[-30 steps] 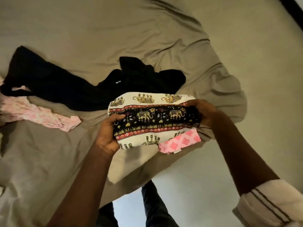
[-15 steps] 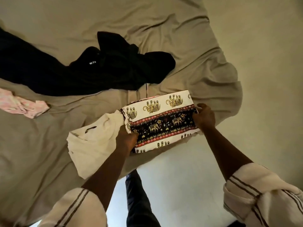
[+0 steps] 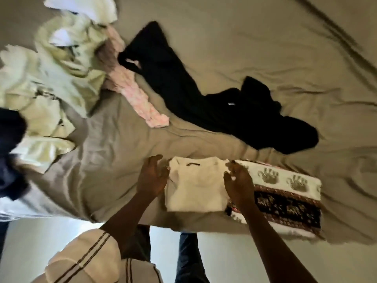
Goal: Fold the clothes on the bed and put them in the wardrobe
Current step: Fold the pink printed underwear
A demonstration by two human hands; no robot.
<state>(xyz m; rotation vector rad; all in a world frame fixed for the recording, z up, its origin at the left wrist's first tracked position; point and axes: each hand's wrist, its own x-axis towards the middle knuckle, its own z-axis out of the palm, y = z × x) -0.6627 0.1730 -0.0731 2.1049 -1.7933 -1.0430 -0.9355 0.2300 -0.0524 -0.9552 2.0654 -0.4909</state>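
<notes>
**Bed** [image 3: 234, 48]: fills most of the view, spreading beyond and to both sides of the left hand [image 3: 152, 179] and the right hand [image 3: 237, 181].

**Sheet** [image 3: 106, 160]: plain taupe-khaki cloth, matte, loosely laid over the bed.

**Folds** [image 3: 334, 35]: long dark creases run diagonally far beyond the right hand. Shallower ripples lie left of the left hand and out past the right.

**Near edge:** the sheet overhangs in an uneven line just behind both hands, on the person's side.

**Floor** [image 3: 30, 242]: pale, smooth, whitish, seen behind the hands below the sheet's edge, and brightest behind the left hand.

**Light:** soft and dim, with the sheet shaded grey-brown left of the left hand.
</notes>
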